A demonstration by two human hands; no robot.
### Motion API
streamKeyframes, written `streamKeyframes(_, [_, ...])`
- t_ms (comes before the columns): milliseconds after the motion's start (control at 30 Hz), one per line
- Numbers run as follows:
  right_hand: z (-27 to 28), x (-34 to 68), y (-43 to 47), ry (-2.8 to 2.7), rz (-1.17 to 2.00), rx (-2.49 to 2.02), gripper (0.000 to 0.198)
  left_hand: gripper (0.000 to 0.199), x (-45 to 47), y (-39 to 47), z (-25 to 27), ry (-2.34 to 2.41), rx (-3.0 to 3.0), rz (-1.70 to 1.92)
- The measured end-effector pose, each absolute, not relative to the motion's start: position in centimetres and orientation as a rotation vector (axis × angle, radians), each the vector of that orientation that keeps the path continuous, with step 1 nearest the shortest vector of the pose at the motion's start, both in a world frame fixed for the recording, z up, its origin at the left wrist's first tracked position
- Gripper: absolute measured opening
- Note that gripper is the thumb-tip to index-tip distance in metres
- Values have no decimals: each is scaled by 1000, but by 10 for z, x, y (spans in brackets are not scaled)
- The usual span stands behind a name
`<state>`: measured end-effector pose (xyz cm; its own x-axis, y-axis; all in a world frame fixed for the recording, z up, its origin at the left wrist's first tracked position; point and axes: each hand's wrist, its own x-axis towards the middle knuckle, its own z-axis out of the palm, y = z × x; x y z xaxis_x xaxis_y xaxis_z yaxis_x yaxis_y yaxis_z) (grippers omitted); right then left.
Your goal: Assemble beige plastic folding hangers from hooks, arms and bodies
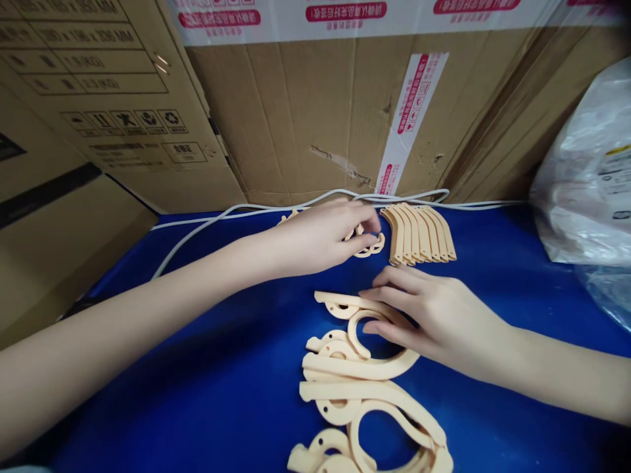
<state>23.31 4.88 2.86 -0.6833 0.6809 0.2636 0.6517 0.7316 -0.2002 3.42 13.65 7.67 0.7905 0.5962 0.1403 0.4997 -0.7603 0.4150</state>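
Note:
My left hand reaches over a small pile of beige plastic hooks at the back. Its thumb and bent fingers are apart, the thumb close to the hooks; part of the pile is hidden beneath. My right hand has thumb and forefinger on either side of a curved beige folding-hanger arm, which lies at the far end of a row. Nearer to me in that row lie more folding-hanger pieces, with round openings and small pivot holes.
A neat stack of curved flat slats lies on the blue surface. White cables run along the back. Cardboard boxes wall in the back and left; a clear plastic bag stands at right.

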Motion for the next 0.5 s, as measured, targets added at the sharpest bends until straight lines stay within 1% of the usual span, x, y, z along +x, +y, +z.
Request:
streamKeyframes(67, [25,226,51,-2589,220,-1108,21,25,22,134,78,863,2465,247])
streamKeyframes(167, [27,226,60,-2462,467,-1272,11,30,6,133,73,887,2225,115])
streamKeyframes(233, [31,228,65,-2351,653,-1314,12,29,0,132,68,899,2073,120])
streamKeyframes(300, [37,231,68,-2214,783,-1303,17,27,-1,132,64,908,1911,209])
streamKeyframes(400, [44,235,72,-2047,772,-1291,27,26,2,131,62,928,1701,399])
streamKeyframes(500, [49,239,78,-2122,536,-1272,30,23,6,132,65,982,1593,571])
